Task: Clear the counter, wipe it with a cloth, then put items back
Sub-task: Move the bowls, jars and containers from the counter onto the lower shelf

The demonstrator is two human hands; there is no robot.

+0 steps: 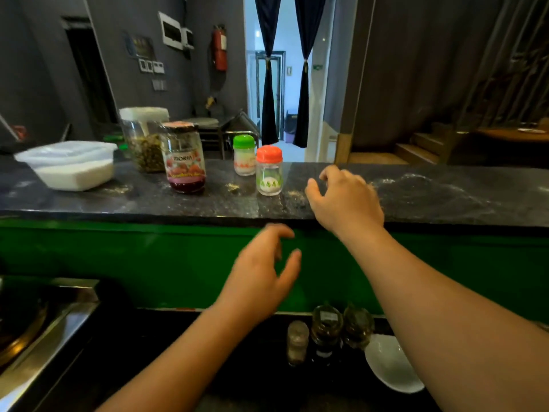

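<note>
Dark counter (445, 203) holds a MORIN jar (185, 162); left hand (261, 275) and right hand (346, 200) loose-fingered, empty.

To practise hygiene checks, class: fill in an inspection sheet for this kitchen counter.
Surface: counter dark stone, dusted with powder and crumbs.
Job's things: white tub, tall jar, jam jar, green-capped shaker, red-capped shaker, all upright on it; no cloth seen.
Clutter: small jars and white dish on the lower ledge.
Hands: right hand over the counter's edge near the red-capped shaker, left hand lower before the green panel; both hold nothing.
Cables: nothing seen.
Surroundings: fire extinguisher on the wall, curtained doorway.
</note>
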